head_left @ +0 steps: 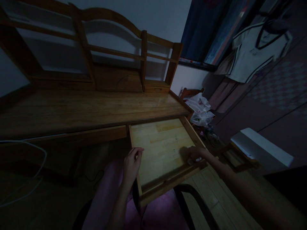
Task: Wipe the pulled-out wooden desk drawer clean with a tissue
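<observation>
A wooden drawer [163, 143] is pulled out from the desk over my lap, its pale bottom board bare except near my right hand. My right hand [195, 154] reaches into its front right corner. The fingers are closed on a small crumpled white wad [190, 162], perhaps tissue or cloth; the dim light hides its exact kind. My left hand [132, 161] is at the drawer's left side wall, its fingers curled towards the thumb, with nothing visible in them. I cannot tell whether it touches the wall.
The wooden desk top [96, 107] lies behind the drawer, with a shelf unit [117, 76] on it. A white cable [44, 156] loops at the left. White plastic bags [200, 108] sit on a chair at the right. A white box [262, 145] rests on a wooden stool [236, 156].
</observation>
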The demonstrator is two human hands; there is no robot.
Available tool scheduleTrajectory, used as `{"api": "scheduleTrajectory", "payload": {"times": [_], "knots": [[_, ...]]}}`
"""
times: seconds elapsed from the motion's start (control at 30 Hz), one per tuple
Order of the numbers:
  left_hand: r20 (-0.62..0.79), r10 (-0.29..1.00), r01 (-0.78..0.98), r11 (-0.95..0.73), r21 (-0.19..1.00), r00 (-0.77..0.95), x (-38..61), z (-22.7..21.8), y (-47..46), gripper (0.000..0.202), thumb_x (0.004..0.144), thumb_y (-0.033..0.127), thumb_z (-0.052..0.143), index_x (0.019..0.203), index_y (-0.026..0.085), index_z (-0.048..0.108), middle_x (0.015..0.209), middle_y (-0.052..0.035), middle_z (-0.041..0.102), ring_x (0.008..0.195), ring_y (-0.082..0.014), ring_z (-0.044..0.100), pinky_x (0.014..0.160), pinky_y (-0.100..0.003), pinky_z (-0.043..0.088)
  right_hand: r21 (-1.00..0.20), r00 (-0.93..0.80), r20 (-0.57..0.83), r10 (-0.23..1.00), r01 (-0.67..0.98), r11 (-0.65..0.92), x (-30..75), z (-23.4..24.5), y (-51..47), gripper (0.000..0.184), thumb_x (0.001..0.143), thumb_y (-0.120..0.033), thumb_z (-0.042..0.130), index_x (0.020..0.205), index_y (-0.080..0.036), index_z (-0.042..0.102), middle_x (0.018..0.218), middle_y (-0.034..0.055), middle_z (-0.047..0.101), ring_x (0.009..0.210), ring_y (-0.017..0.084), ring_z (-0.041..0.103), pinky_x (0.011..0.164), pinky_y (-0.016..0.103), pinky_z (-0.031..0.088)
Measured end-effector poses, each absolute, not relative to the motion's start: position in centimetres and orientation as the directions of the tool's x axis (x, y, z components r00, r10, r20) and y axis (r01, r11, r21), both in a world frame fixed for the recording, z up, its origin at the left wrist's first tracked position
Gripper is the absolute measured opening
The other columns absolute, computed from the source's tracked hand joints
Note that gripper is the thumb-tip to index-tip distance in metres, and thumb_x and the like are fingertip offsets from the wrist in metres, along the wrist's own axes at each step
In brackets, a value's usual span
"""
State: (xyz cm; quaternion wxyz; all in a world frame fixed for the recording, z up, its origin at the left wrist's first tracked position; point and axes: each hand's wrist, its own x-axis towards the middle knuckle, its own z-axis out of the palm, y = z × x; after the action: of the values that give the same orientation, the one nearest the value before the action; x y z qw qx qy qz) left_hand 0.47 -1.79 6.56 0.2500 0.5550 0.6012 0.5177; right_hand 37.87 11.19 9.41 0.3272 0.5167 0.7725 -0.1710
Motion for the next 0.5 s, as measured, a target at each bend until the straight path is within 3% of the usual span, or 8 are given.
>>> {"api": "scheduleTrajectory", "payload": {"times": [0.1,0.3,0.5], "knots": [[0.265,0.929,0.405,-0.144,0.903,-0.259,0.5,6.6,-1.8,0.025,0.095,0.036,0.047,0.093,0.023,0.068,0.100,-0.0039,0.071,0.095,-0.0202,0.066,0.083,-0.029,0.048,-0.005,-0.299,-0.681,0.668,0.915,0.404,37.7,9.4,11.0,0.039,0.058,-0.020,0.074,0.096,-0.011,0.079,0.099,0.0150,0.076,0.082,0.026,0.070,0.061,0.026,0.046],[0.282,0.924,0.403,-0.162,0.901,-0.260,0.5,6.5,-1.8,0.025,0.096,0.036,0.047,0.092,0.023,0.068,0.099,-0.0038,0.071,0.094,-0.0200,0.066,0.082,-0.029,0.048,-0.289,-0.479,-0.696,0.535,0.869,0.402,36.4,8.8,10.4,0.031,0.064,-0.031,0.074,0.091,-0.016,0.081,0.084,0.0058,0.077,0.075,0.020,0.069,0.063,0.023,0.044],[0.283,0.923,0.402,-0.164,0.901,-0.259,0.5,6.6,-1.8,0.025,0.096,0.036,0.047,0.093,0.023,0.068,0.100,-0.0042,0.071,0.094,-0.0199,0.066,0.083,-0.029,0.048,-0.513,-0.631,-0.634,0.448,0.776,0.367,34.0,7.8,9.0,0.032,0.067,-0.034,0.073,0.094,-0.018,0.080,0.086,0.0020,0.077,0.080,0.018,0.068,0.068,0.021,0.045]]}}
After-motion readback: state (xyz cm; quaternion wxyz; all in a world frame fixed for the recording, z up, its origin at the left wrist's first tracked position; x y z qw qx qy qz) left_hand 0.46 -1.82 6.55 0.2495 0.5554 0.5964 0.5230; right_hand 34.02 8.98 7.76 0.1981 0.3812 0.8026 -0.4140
